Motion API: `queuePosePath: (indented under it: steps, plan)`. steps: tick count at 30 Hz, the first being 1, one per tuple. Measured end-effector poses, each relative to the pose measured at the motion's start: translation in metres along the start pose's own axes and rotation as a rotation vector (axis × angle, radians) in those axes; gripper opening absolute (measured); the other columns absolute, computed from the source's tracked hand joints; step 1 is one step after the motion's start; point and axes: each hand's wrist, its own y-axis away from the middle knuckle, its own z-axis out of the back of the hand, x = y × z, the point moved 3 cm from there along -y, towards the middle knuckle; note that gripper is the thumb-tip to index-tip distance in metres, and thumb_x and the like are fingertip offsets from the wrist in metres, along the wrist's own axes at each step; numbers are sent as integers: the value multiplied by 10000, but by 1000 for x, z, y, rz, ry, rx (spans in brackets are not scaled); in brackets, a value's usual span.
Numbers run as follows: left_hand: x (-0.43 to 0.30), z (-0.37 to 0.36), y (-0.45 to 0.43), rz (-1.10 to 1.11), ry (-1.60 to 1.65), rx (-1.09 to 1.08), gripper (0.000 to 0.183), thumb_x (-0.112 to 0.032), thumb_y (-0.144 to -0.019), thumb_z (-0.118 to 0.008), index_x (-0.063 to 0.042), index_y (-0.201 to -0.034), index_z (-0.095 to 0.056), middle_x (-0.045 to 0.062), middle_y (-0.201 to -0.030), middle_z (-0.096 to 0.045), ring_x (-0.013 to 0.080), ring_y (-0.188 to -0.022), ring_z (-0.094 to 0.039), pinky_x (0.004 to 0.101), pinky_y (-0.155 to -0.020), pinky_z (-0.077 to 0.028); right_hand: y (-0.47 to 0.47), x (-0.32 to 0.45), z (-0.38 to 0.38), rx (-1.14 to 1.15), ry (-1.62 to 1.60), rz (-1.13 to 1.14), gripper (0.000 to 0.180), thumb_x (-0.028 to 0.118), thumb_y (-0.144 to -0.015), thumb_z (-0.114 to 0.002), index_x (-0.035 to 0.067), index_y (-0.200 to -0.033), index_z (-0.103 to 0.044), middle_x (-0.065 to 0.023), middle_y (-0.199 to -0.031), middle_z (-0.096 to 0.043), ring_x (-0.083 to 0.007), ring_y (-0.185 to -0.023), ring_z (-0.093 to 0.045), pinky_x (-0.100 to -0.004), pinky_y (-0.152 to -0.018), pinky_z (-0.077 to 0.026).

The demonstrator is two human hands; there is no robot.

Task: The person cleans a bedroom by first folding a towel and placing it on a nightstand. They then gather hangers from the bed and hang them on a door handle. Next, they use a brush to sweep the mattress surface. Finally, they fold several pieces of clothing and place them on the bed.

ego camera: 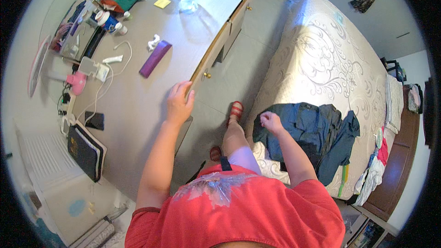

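Observation:
My left hand [180,105] is at the front edge of the desk [127,103], thumb spread from the fingers, with nothing in it. Whether it rests on the desk or hovers just above is unclear. My right hand [271,122] appears over the left end of a dark button-up garment [306,120], its fingers curled in and no cloth visibly drawn up. That garment lies spread on the patterned bed cover [320,58]. Closest to my left hand on the desktop is a purple oblong case [155,58], beside a crumpled white tissue [153,42].
Farther along the desk stand a clear glass bowl [187,1], a yellow note pad [162,2] and bottles [107,21]. A phone [94,120], white cables and black-covered books [84,151] lie left. Brass-knobbed drawers [210,62] border the tiled floor [237,58] between desk and bed.

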Motion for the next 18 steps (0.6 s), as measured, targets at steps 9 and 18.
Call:
queuePosePath:
  steps: [9, 18]
  plan:
    - [0, -101, -208, -261, -222, 169, 603, -149, -685, -645, -54, -1232, -411, 129, -1312, -365, 304, -1236, -307, 445, -1011, -251, -216, 137, 94, -93, -272, 156, 264, 251, -837, -509, 27, -936, -609, -105, -710, -624, -161, -642, -618, -292, -621, -481]
    - [3, -121, -243, -134, -389, 301, 503, -58, -700, -515, -101, -1198, -466, 88, -1282, -415, 240, -1221, -350, 433, -1021, -223, -431, 185, 146, -314, 65, 170, 346, 196, -800, -533, 75, -1124, -509, -160, -974, -596, -273, -857, -602, -361, -764, -466]
